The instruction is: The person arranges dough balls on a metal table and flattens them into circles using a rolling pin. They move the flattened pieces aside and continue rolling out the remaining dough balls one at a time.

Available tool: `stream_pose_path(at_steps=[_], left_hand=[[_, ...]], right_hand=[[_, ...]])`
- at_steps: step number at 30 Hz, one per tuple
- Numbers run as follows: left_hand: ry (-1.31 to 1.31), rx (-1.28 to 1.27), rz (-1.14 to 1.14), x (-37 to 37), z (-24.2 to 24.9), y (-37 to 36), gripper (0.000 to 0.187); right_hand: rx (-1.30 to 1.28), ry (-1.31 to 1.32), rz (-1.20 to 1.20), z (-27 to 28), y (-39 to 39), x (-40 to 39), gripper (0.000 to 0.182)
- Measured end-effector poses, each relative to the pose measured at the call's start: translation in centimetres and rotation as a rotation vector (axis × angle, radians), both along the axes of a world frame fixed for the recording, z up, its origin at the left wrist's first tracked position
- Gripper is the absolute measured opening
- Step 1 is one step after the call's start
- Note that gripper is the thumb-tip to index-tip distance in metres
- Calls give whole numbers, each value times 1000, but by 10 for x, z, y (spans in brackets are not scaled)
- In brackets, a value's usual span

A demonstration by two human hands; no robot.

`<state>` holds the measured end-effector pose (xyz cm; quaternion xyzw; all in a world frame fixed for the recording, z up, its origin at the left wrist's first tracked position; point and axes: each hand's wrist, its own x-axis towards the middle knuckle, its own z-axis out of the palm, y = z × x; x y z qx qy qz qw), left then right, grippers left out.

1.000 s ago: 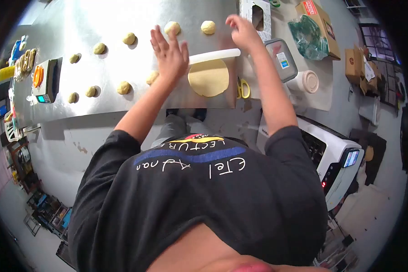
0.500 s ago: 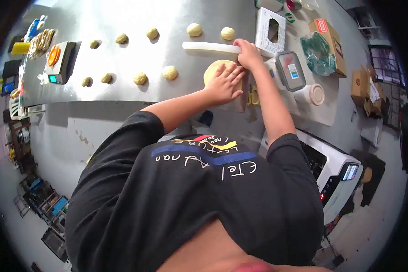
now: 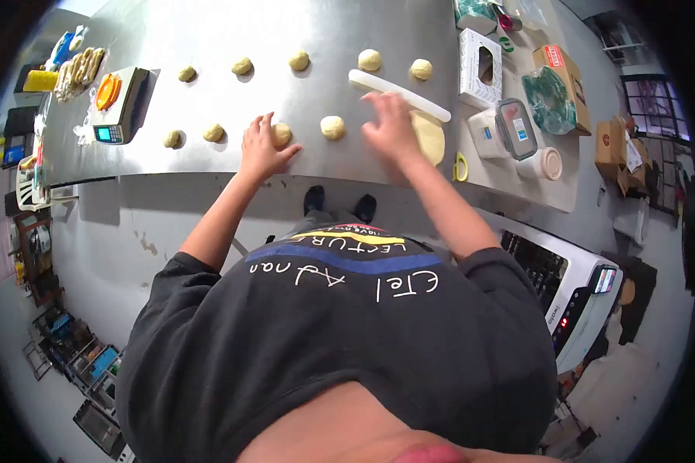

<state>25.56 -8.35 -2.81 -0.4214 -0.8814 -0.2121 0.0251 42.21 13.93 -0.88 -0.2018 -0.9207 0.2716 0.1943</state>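
Observation:
My left hand (image 3: 262, 148) reaches over the metal table, fingers spread around a round dough ball (image 3: 283, 134), thumb on its near side. A second dough ball (image 3: 332, 127) sits just right of it. My right hand (image 3: 392, 130) is motion-blurred, with thumb and fingers apart and nothing seen between them. It hovers left of a flattened sheet of dough (image 3: 430, 139), whose left part is hidden by the hand and forearm. Along the sheet's far side a white rolling pin (image 3: 400, 94) lies slanted.
More dough balls (image 3: 299, 61) stand in two rows on the metal table (image 3: 232, 100). At left is a digital scale (image 3: 118, 112) with an orange item. Yellow scissors (image 3: 460, 167), a lidded container (image 3: 515, 130), a white cup (image 3: 543, 163) and a patterned box (image 3: 480, 68) stand at right.
Both hands have left the dough sheet and rolling pin. My left hand moved left to a dough ball; my right let go of the pin and swung left. The view shifted, and the pin now slants.

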Motion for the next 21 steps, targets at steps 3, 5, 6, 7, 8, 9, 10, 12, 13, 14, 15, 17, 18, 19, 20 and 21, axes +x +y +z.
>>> stream_pose_path(at_steps=[3, 5, 6, 7, 8, 9, 10, 12, 13, 14, 15, 17, 18, 19, 20, 21], left_hand=[[-182, -60, -56, -23, -8, -10, 54], [-325, -60, -153, -28, -1, -10, 53], [-332, -59, -163, -29, 1, -13, 53], [-350, -15, -135, -30, 2, -15, 53], [-368, 30, -109, -33, 1, -17, 52], [-373, 32, -120, -38, -1, -19, 52], [-358, 55, -94, -44, -4, -23, 53], [-348, 79, -80, -55, -12, -30, 55], [-326, 70, -109, -59, -14, -33, 58], [-302, 61, -139, -63, -17, -34, 61], [-305, 60, -151, -65, -20, -35, 61], [-301, 4, -182, -64, -8, -32, 66], [-304, 5, -194, -57, -3, -32, 66], [-69, -20, -157, -43, 20, -30, 67], [166, -45, -118, -34, 32, -27, 68], [151, 1, -239, -32, 26, -25, 75]], right_hand=[[-15, -137, 11, -7, -50, -26, 52], [-17, -219, 3, -11, -58, -38, 51], [-21, -300, 3, -14, -59, -43, 51], [-14, -324, 15, -18, -58, -46, 48], [-11, -330, 5, -21, -56, -47, 48], [-50, -332, 7, -25, -54, -48, 46], [-91, -333, 7, -23, -55, -47, 45], [-148, -335, -60, -21, -58, -44, 44], [-204, -331, -113, -19, -59, -42, 44], [-203, -332, -124, -19, -61, -40, 44], [-162, -355, -131, -19, -63, -38, 45], [-120, -377, -155, -16, -69, -35, 46], [-123, -402, -157, -15, -72, -33, 49], [-127, -426, -159, -13, -72, -32, 53], [-128, -428, -170, -10, -72, -30, 53], [-218, -377, -166, -8, -70, -28, 57]])
